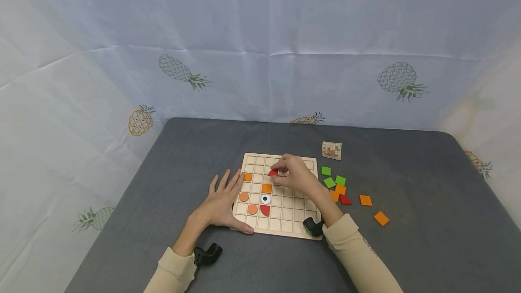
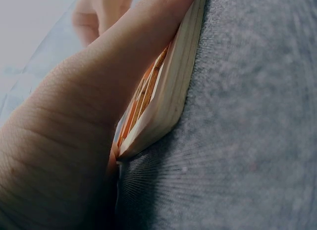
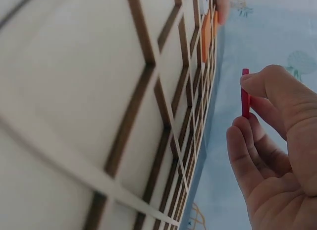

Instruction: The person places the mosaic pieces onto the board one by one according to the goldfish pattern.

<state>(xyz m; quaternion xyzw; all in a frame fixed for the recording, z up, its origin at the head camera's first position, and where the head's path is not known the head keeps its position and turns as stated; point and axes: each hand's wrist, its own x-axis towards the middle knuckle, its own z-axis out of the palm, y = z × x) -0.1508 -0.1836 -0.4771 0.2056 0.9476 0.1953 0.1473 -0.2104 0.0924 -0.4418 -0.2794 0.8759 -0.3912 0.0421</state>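
A wooden grid board (image 1: 286,214) lies on the table. My right hand (image 1: 297,175) is over its upper part, pinching a red piece (image 1: 273,172) between thumb and fingers. The right wrist view shows this thin red piece (image 3: 245,93) edge-on, held off the board's surface. My left hand (image 1: 220,205) lies at the board's left edge with fingers spread; its thumb (image 2: 148,27) rests along the near edge. Set in the grid are orange discs (image 1: 243,196), an orange square (image 1: 266,188), a white eye disc (image 1: 265,199) and a red quarter-circle (image 1: 264,210).
Right of the board lie loose green squares (image 1: 326,171), orange squares (image 1: 365,200) and another red piece (image 1: 345,200). A small pattern card (image 1: 331,150) is behind them. A pineapple-print cloth (image 1: 268,80) hangs behind the grey table (image 1: 427,184).
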